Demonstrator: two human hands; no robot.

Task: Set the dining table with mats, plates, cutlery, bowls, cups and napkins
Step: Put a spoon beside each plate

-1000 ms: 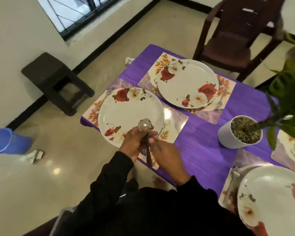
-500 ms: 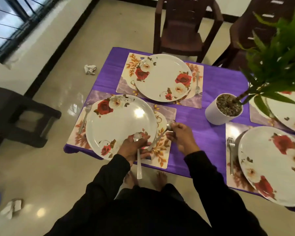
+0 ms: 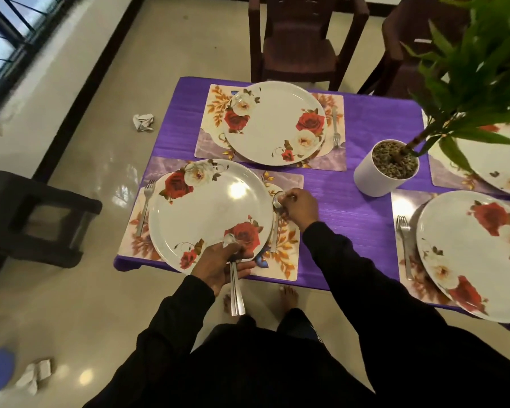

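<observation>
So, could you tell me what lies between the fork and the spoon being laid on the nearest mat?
In the head view, only the floral plate lies between the fork on its left and the spoon that the right hand sets down.

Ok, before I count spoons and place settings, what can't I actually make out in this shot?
- Spoons in the left hand, head view: handles overlap, count unclear.
- Far-right plate: cut off by the frame edge and plant leaves.
- Spoon beside the near plate: bowl covered by the right hand.
</observation>
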